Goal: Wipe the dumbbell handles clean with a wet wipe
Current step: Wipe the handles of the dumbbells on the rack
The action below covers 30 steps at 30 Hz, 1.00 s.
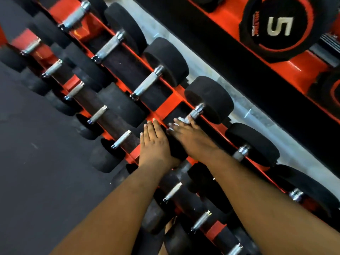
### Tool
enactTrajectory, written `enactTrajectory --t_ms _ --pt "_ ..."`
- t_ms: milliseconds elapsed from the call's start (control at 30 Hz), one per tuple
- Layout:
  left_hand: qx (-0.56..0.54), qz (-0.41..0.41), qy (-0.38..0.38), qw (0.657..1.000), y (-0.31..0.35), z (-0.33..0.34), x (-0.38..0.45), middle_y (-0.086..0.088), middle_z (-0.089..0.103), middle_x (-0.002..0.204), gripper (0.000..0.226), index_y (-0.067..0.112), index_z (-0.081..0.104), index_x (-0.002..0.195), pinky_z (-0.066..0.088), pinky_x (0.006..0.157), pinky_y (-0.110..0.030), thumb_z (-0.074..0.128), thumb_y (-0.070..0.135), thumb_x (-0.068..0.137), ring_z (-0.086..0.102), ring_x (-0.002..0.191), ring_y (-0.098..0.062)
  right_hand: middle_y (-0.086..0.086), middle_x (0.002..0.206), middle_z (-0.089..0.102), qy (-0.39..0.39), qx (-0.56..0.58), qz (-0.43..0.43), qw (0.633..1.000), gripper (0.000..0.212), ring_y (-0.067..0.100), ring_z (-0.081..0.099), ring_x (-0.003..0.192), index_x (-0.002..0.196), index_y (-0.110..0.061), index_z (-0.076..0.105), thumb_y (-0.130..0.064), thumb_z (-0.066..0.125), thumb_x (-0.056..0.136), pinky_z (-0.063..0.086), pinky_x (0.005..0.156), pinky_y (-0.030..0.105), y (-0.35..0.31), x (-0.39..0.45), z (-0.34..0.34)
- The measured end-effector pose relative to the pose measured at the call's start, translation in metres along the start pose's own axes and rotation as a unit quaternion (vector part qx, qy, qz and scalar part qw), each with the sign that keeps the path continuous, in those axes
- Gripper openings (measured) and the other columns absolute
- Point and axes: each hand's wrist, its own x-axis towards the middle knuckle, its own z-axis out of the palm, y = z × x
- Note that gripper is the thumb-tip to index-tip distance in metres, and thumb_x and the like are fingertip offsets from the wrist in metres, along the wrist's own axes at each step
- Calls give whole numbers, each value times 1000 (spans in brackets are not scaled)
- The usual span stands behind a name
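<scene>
R hand [191, 137] lies over the steel handle [195, 113] of one dumbbell [209, 99] on the red rack [166, 105], fingers curled onto a white wet wipe [181, 120] pressed to the handle's lower part. L hand [153, 142] sits just beside the handle, fingers straight, flat on that dumbbell's near black head, holding nothing. More dumbbells line the rack either side of the handle.
</scene>
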Motion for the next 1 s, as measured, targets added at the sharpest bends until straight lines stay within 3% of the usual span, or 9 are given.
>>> enactTrajectory --t_ms 133,200,300,400,467,633,767,833,1000 --pt "-8 -39 -41 998 8 -7 7 -22 -14 166 155 -1 -20 155 -2 127 -43 93 47 60 -11 156 -32 5 154 47 47 -56 34 997 47 27 34 148 146 -19 50 -33 40 102 15 122 53 31 -11 -8" --pt "0 -48 -57 997 10 -9 8 -21 -11 167 156 0 -18 155 -2 127 -44 94 47 58 -11 156 -33 7 156 43 56 -51 44 996 49 30 30 150 148 -16 47 -30 41 102 15 124 52 34 -14 -8" --pt "1 -53 -70 996 11 -12 7 -20 -10 167 156 1 -18 155 -2 127 -45 95 47 58 -12 156 -33 7 156 44 7 -22 -65 998 56 31 31 149 149 -12 45 -15 48 93 20 123 52 20 -17 2" --pt "-7 -51 -88 995 9 -18 8 -20 -14 167 153 3 -20 156 -5 127 -44 92 48 62 -16 155 -32 4 128 65 1 -6 -61 998 42 26 53 132 130 -13 62 -20 44 93 23 121 53 18 8 -4" --pt "-16 -54 -103 993 8 -21 9 -20 -16 167 152 4 -21 156 -6 127 -44 91 49 64 -18 155 -32 1 111 66 -20 2 -51 998 39 23 58 119 122 -17 65 -25 40 93 16 122 55 17 21 -8" --pt "-3 -62 -100 993 10 -20 7 -21 -18 166 151 5 -24 155 -9 126 -43 91 46 66 -19 155 -33 5 150 51 43 -24 -76 996 46 29 39 145 145 -15 52 -28 43 101 14 121 60 27 -22 -2" --pt "-2 -59 -90 994 10 -17 8 -21 -15 167 155 5 -22 156 -5 127 -45 93 48 61 -16 155 -31 8 118 68 23 8 -31 999 30 31 58 123 120 -13 66 -25 48 100 23 121 52 20 13 -3" --pt "-6 -59 -83 995 10 -17 7 -20 -14 167 155 5 -20 156 -4 127 -44 94 48 60 -15 156 -31 3 108 68 -27 -10 -13 999 31 26 60 114 123 -18 63 -26 48 98 22 121 49 12 31 -4" --pt "-5 -55 -77 995 7 -14 7 -19 -15 168 155 5 -21 156 -6 127 -44 93 48 60 -17 155 -30 9 143 56 80 -35 -68 994 40 31 46 139 141 -12 56 -24 46 104 25 121 51 27 -14 7"
